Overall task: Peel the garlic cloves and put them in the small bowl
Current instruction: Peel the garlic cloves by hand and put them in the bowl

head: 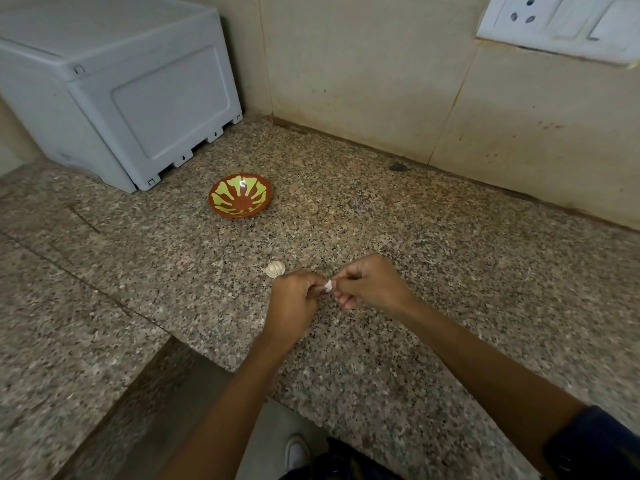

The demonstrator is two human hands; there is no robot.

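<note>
Head view: looking down at a speckled granite counter [433,265], both hands meeting over its middle-front.
L hand [294,299]: fingers curled in, thumb + forefinger pinched on a small garlic clove [329,285]; rest of the fist closed, nothing else seen in it.
R hand [370,282]: also curled, fingertips pinched on the same clove from the other side; lower fingers tucked under.
Clove: tiny white bit w/ papery skin, held between the 2 hands just above the counter; mostly hidden by fingers, can't tell how much skin is off.
Garlic bulb [275,269]: whitish, lying on the counter just beyond the L hand's knuckles, near but whether touching, can't tell.
Small bowl [240,195]: brown w/ yellow-green petal pattern, upright on the counter, well apart from the hands, further back + a bit left; inside shows pattern only.
Grey box [117,84]: plastic appliance-like unit at back left, near the bowl, not touching it.
Wall: beige tiles behind; white switch/socket plate [561,22] at top right.
Lower edge: dark blue sleeve [595,441] on the R arm, white shoe [296,452] on the floor below the counter edge.
</note>
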